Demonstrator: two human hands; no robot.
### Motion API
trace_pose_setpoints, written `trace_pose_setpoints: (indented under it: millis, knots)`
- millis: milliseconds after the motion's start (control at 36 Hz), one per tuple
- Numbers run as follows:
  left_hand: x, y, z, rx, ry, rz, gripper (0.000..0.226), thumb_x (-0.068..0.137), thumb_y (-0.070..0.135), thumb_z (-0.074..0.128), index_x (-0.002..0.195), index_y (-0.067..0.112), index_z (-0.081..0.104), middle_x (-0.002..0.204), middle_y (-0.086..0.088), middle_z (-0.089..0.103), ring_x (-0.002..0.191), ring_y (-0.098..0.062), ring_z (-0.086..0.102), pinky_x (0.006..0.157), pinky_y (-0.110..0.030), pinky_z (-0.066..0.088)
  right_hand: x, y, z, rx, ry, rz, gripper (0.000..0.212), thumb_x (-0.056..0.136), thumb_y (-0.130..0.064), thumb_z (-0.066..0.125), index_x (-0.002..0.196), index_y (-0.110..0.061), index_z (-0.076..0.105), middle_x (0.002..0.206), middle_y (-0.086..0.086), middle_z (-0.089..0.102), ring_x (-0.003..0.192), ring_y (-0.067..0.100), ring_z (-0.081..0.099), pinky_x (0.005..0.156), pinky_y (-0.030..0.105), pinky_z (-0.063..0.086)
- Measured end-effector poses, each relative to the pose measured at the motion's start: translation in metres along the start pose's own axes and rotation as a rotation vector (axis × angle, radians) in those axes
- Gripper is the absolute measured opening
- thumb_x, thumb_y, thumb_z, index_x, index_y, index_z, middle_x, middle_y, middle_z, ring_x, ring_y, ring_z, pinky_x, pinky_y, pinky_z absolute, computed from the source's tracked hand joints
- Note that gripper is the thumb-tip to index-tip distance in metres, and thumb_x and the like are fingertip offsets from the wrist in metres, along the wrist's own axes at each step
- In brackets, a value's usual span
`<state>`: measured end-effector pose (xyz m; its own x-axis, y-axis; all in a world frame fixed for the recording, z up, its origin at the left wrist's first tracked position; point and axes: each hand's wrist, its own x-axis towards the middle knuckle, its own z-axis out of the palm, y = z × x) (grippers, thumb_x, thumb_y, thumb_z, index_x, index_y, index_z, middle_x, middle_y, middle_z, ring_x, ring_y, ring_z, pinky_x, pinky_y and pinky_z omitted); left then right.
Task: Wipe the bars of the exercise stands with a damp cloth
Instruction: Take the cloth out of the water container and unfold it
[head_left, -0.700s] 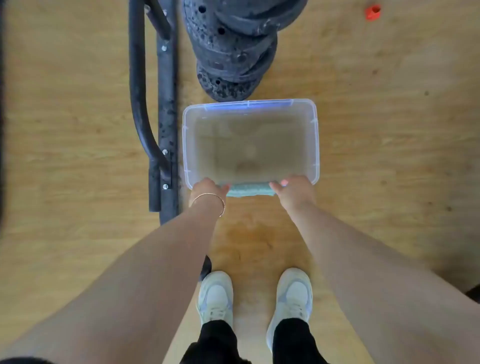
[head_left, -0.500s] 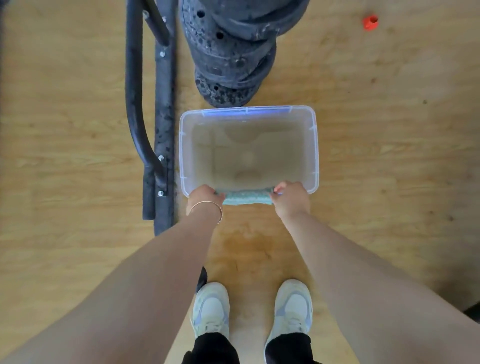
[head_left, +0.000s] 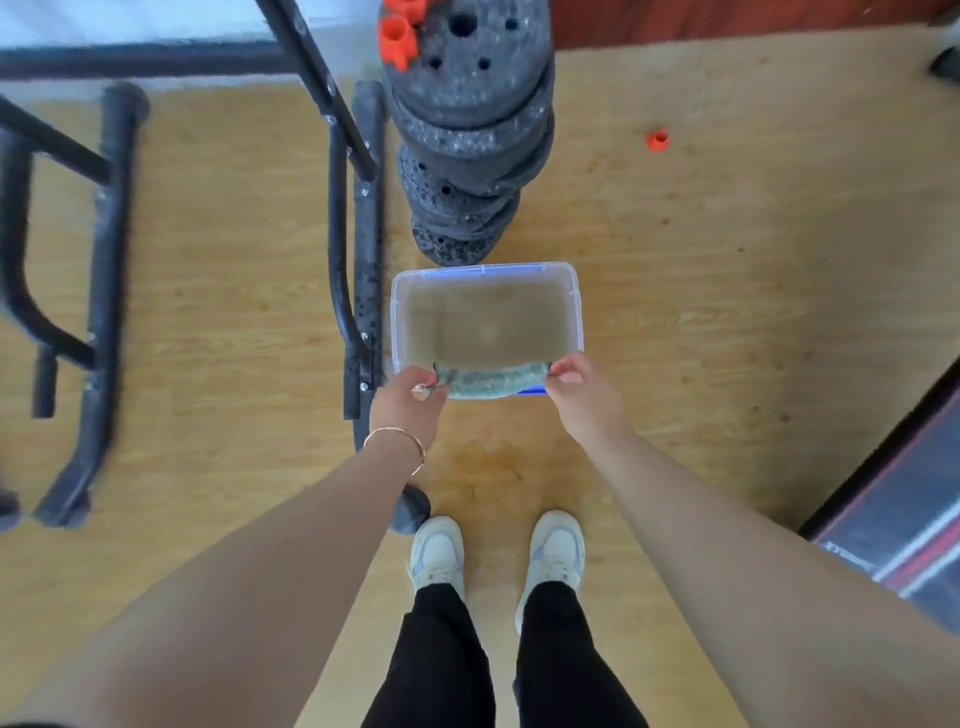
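A green cloth (head_left: 491, 380) hangs stretched between my hands over the near rim of a clear plastic tub (head_left: 575, 306) holding murky water. My left hand (head_left: 408, 400) pinches the cloth's left end and my right hand (head_left: 579, 387) pinches its right end. One black exercise stand (head_left: 358, 249) lies on the wooden floor just left of the tub. A second black stand (head_left: 98, 291) lies further left.
A stack of black weight plates (head_left: 467, 130) with red collars stands right behind the tub. A small red cap (head_left: 657, 140) lies on the floor at the right. A dark mat or bench edge (head_left: 893, 499) fills the lower right corner. My feet stand below the tub.
My view has risen and pulled back, showing more of the stands and plates. Both hands have lifted the cloth slightly above the tub's near rim, still holding its two ends.
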<state>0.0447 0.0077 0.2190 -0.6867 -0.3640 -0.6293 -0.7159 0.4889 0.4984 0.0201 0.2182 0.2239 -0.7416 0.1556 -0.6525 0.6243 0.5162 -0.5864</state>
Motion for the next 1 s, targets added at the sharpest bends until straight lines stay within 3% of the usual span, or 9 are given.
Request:
trace_pose_setpoints:
  millis: [83,278,444,528,611,750,861,944,1000]
  knots:
    - [-0.054,0.042,-0.04,-0.044,-0.002,0.048,0.009,0.092,0.036,0.063,0.099,0.031,0.059,0.096,0.019,0.059,0.087,-0.01,0.056,0.071,-0.023,0.039,-0.055,-0.038,-0.046,0.062,0.028,-0.008,0.006,0.093,-0.021,0.061,0.093,-0.026,0.058,0.082,-0.014,0.058,0.07,0.01,0.054,0.053,0.014,0.035]
    - [-0.187,0.134,-0.132,-0.254,0.081,0.207,0.015,0.094,0.032,0.061,0.086,0.036,0.049,0.088,0.016,0.06,0.077,-0.003,0.054,0.062,-0.017,0.037,-0.185,-0.134,-0.155,0.248,0.08,-0.109,0.008,0.09,-0.02,0.061,0.086,-0.027,0.058,0.084,-0.009,0.066,0.071,0.009,0.055,0.061,0.027,0.038]
    - [-0.283,0.207,-0.211,-0.399,0.228,0.382,0.019,0.092,0.021,0.064,0.083,0.03,0.05,0.072,0.007,0.056,0.061,-0.006,0.048,0.058,-0.017,0.037,-0.278,-0.209,-0.226,0.408,0.161,-0.349,0.015,0.091,-0.008,0.065,0.086,-0.023,0.062,0.081,-0.011,0.067,0.065,-0.007,0.058,0.066,0.014,0.046]
    - [-0.324,0.243,-0.253,-0.488,0.282,0.463,0.018,0.093,0.018,0.063,0.088,0.027,0.048,0.07,0.004,0.052,0.057,-0.009,0.044,0.051,-0.015,0.036,-0.315,-0.251,-0.256,0.465,0.186,-0.472,0.022,0.091,-0.005,0.066,0.085,-0.026,0.063,0.083,-0.008,0.068,0.075,0.003,0.062,0.081,0.034,0.052]
    - [-0.361,0.269,-0.297,-0.528,0.365,0.539,0.016,0.094,0.018,0.062,0.097,0.023,0.048,0.073,0.001,0.053,0.062,-0.014,0.049,0.056,-0.017,0.042,-0.35,-0.293,-0.277,0.495,0.187,-0.61,0.024,0.091,-0.004,0.065,0.085,-0.028,0.063,0.087,-0.003,0.07,0.079,0.012,0.063,0.08,0.045,0.054]
    - [-0.404,0.281,-0.357,-0.543,0.445,0.611,0.02,0.095,0.023,0.058,0.094,0.039,0.046,0.087,-0.015,0.063,0.08,-0.032,0.061,0.073,-0.045,0.054,-0.405,-0.352,-0.287,0.473,0.162,-0.816,0.032,0.094,-0.004,0.061,0.089,-0.035,0.068,0.095,-0.008,0.074,0.087,0.011,0.067,0.077,0.035,0.054]
    - [-0.436,0.273,-0.396,-0.624,0.486,0.62,0.024,0.097,0.018,0.059,0.108,0.029,0.041,0.093,-0.015,0.066,0.077,-0.027,0.062,0.074,-0.043,0.054,-0.438,-0.381,-0.276,0.43,0.128,-0.91,0.031,0.096,-0.007,0.058,0.097,-0.034,0.074,0.099,-0.007,0.075,0.094,0.015,0.069,0.082,0.037,0.054]
    - [-0.445,0.254,-0.422,-0.65,0.492,0.608,0.021,0.096,0.02,0.061,0.102,0.03,0.043,0.092,-0.013,0.067,0.076,-0.027,0.062,0.069,-0.043,0.055,-0.46,-0.395,-0.261,0.439,0.097,-0.927,0.033,0.097,-0.005,0.056,0.096,-0.029,0.078,0.086,-0.016,0.073,0.078,0.002,0.064,0.071,0.027,0.05]
    - [-0.449,0.239,-0.439,-0.633,0.489,0.633,0.015,0.096,0.02,0.059,0.092,0.031,0.051,0.086,-0.004,0.066,0.071,-0.02,0.059,0.058,-0.031,0.05,-0.473,-0.403,-0.248,0.431,0.085,-0.925,0.035,0.098,-0.005,0.055,0.091,-0.028,0.079,0.075,-0.02,0.07,0.066,-0.004,0.059,0.064,0.017,0.044]
